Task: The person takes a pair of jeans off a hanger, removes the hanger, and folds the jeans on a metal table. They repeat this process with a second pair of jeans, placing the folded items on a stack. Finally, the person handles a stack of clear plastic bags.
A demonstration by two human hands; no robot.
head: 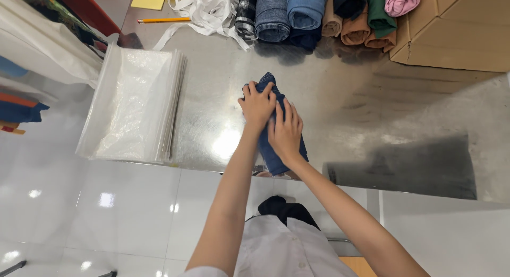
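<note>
Clear bag stack (133, 104) left; rolled garments (319, 14), pencil (163, 20), cardboard box (457, 32) behind.
</note>
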